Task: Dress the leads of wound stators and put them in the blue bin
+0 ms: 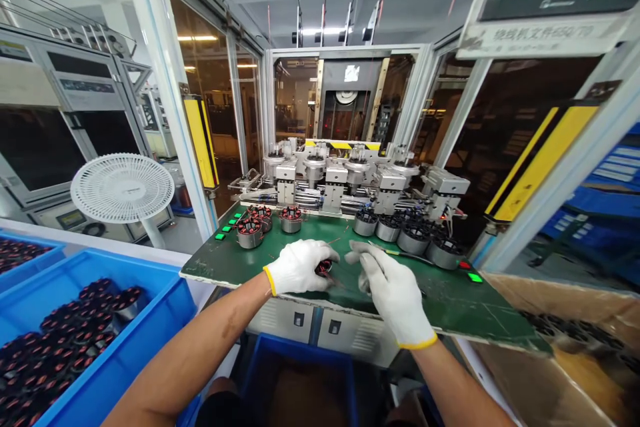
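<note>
My left hand [303, 265], in a white glove with a yellow cuff, is closed around a motor stator [324, 268] with red windings, above the front part of the green worktop [300, 300]. Glove and fingers hide most of that stator. A short way to the right, my right hand [393, 283], gloved the same way, has its fingers bent and close together, pointing toward the stator. Whatever may be between those fingertips is too small to make out. Behind the right hand, a thin tool with a yellowish part [393, 252] lies on the worktop.
Red-wound stators [249, 233] stand at the back left of the worktop, several unwound stators [414, 238] at the back right. Beyond them is a winding machine [333, 180]. A blue bin [150, 340] of wound stators is left; a cardboard box [530, 360] is right.
</note>
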Available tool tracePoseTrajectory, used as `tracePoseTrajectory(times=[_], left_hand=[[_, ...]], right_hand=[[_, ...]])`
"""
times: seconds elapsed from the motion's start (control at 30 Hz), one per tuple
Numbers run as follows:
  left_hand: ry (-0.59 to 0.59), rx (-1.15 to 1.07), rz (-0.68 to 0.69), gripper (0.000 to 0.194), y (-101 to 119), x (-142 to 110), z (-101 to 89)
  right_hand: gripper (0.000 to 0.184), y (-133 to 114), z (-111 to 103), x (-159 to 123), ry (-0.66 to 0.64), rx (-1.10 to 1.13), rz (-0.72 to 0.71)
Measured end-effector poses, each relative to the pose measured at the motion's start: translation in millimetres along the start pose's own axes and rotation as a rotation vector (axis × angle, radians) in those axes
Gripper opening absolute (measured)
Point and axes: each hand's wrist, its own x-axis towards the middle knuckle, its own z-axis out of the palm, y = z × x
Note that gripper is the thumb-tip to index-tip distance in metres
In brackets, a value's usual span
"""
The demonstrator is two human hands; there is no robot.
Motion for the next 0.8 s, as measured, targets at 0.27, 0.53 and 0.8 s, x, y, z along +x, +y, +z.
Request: tracePoseTrajectory(times=[0.27, 0.53, 0.8], left_hand=[[0.047, 0.059, -0.088, 0.043, 1.4, 3.0, 8.7], [0.087, 0.150, -0.150, 0.031, 3.6, -6.3, 7.9], [0.073, 0.091, -0.159, 0.026, -6.3, -23.7, -1.8]], right_hand=[[0.029, 0.2, 14.5, -2.5, -0.400, -0.387, -0.058], [0.028, -6.8, 6.9, -25.5, -0.378, -0.410, -0.145], [0.045, 100.6, -133.2, -3.7, 0.281, -0.893, 0.425]])
